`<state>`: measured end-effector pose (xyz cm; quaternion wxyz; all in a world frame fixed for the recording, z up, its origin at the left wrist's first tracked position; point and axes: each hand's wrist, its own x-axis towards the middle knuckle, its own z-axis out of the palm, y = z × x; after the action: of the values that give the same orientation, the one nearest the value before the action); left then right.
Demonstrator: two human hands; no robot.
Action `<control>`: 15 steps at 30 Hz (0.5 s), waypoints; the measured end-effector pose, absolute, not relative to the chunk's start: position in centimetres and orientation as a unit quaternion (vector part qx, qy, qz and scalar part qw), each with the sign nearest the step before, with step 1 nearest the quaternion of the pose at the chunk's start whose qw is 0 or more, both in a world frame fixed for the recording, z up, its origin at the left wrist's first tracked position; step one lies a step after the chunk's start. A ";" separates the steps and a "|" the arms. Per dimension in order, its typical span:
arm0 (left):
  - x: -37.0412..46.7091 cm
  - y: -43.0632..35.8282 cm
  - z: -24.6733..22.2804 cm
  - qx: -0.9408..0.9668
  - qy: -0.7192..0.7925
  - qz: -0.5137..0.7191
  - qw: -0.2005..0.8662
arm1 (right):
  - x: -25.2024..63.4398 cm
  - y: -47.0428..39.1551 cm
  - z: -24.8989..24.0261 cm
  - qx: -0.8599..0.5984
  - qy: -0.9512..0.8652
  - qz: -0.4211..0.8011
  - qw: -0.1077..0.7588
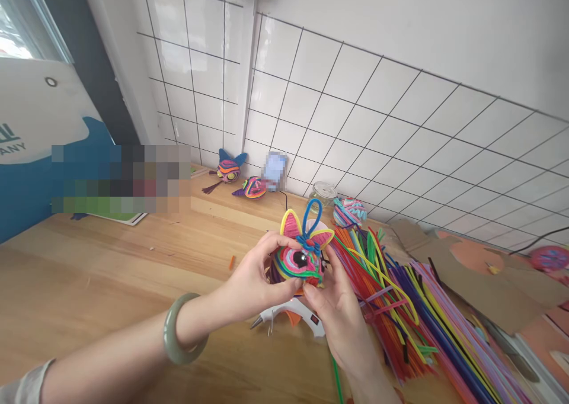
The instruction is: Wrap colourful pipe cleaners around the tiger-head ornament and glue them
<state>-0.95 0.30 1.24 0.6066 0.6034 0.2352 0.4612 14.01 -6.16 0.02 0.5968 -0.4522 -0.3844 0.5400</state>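
Observation:
A colourful pipe-cleaner animal head [288, 269] is held up over the table between both my hands. It has yellow-edged pink ears, a blue loop on top, and a dark shiny eye ringed in pink and green. My left hand [262, 273] grips its left side, fingers over the top and thumb at the lower front. Against the right side, my right hand [335, 300] closes with its thumb near the bottom. Just below lies a white glue gun [304, 312] with an orange trigger, partly hidden by my hands.
Bundles of coloured pipe cleaners [427, 309] spread over the right side, beside cardboard [471, 273]. Along the tiled wall stand a blue-eared animal head [229, 166], a fish-like piece [252, 188], a phone [275, 170], a glass jar [323, 194] and a striped ball [349, 212].

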 end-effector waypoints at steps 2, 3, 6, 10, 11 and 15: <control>-0.9 0.3 1.4 0.605 0.233 0.464 0.604 | 14.0 -6.2 -0.1 -0.463 -0.392 0.530 0.593; -0.9 0.2 1.4 0.606 0.234 0.464 0.603 | 14.0 -6.3 0.0 -0.469 -0.395 0.524 0.591; -0.9 0.2 1.5 0.607 0.235 0.461 0.604 | 13.9 -6.5 0.2 -0.482 -0.404 0.512 0.585; -1.0 0.1 1.5 0.605 0.240 0.454 0.609 | 13.8 -6.8 0.6 -0.495 -0.423 0.493 0.577; -1.0 0.1 1.6 0.604 0.242 0.453 0.609 | 13.8 -6.8 0.6 -0.496 -0.427 0.488 0.578; -1.0 0.0 1.7 0.600 0.243 0.450 0.616 | 13.9 -6.7 0.5 -0.493 -0.429 0.487 0.580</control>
<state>-0.99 -0.05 1.68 0.6156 0.5995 0.2432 0.4500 13.88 -6.74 0.50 0.5795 -0.4928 -0.4291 0.4870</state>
